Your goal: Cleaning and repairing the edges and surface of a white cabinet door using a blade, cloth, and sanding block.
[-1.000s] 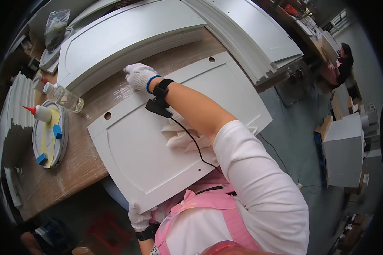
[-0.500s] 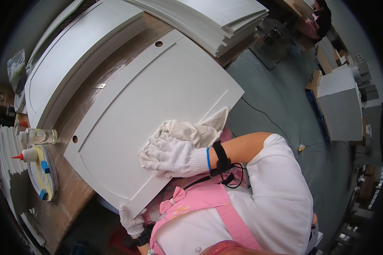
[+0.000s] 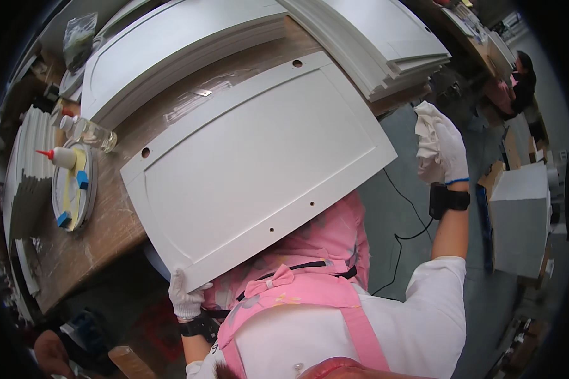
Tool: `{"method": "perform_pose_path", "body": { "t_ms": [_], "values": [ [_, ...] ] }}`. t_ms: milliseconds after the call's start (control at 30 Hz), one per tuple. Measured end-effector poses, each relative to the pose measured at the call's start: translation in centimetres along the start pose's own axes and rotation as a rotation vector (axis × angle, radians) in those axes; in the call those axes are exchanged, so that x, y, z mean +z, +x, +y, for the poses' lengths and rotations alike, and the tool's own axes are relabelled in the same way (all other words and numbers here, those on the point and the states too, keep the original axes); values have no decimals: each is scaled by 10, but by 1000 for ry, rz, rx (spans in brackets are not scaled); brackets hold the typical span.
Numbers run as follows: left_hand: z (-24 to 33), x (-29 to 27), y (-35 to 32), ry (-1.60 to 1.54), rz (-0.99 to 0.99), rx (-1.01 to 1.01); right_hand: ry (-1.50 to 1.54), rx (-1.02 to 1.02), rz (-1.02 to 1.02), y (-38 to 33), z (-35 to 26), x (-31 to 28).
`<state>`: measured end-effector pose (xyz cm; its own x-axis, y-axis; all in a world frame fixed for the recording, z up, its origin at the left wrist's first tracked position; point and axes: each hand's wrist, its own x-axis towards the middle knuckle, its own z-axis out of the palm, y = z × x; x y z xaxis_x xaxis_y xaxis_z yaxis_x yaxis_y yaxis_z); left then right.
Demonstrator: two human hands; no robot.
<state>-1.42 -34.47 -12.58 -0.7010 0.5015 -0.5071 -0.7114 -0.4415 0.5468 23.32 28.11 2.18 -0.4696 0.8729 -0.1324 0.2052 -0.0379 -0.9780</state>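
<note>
Here's the big brown wooden surface (image 3: 110, 230), one of it under all this work, running from the near left to the far side. Along its far side, two thick stacks of white panels: the far-left stack (image 3: 183, 50) and the far-right stack (image 3: 373, 44).

And in the middle, the one loose white recessed panel (image 3: 253, 164), lying across the surface with its near part jutting out toward the pink apron (image 3: 284, 265). With that overhang, a firm corner hold looks the right call; let it go slack and the panel could swing or tip.

Over on the left, one round white lid (image 3: 57, 202). Now the two gloved hands: the left hand (image 3: 186, 297) is clasping the panel's near-left corner, thumb on top; the right hand (image 3: 450, 148), out to the right and well clear of the panel, is clutching one bunched off-white cloth (image 3: 427, 142). Best technique here, I'd say: fold it into a flat pad, no loose tails, press evenly, and work right into the recess edges.

Down to the small stuff! Two bottles on the left, one clear bottle (image 3: 96, 134), one red-tipped squeeze bottle (image 3: 63, 157). Two blue blocks (image 3: 82, 180) on the lid. One little metal plate (image 3: 203, 93) beyond the panel. Four holes in the panel: two larger far, two smaller near.
</note>
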Motion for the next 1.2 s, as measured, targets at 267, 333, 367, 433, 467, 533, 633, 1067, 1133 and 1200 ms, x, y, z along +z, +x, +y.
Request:
{"method": "perform_pose_path", "body": {
  "t_ms": [267,333,367,433,467,533,633,1067,1133,1200],
  "values": [
    [5,7,-4,18,-114,37,549,-161,-367,18,-104,206],
    [6,14,-2,4,-91,45,662,-179,-494,36,-128,264],
    [7,14,-2,35,-115,33,618,-337,-431,37,-139,304],
    [8,10,1,43,-180,-5,395,-654,-302,36,-155,368],
    [8,8,4,17,-218,-29,400,-668,-332,28,-165,393],
    [11,3,5,-1,-235,-33,-955,-1177,-261,3,-180,444],
    [9,-16,14,-105,-443,-132,-1163,-1304,-290,-50,-160,531],
    [12,-29,31,-104,-533,-288,-1092,-967,-733,-173,-71,767],
    [12,-30,31,-109,-558,-282,-1053,-891,-711,-158,-75,772],
    [19,-28,26,-113,-554,-267,-918,-995,-806,-158,-99,766]
  ]
}}
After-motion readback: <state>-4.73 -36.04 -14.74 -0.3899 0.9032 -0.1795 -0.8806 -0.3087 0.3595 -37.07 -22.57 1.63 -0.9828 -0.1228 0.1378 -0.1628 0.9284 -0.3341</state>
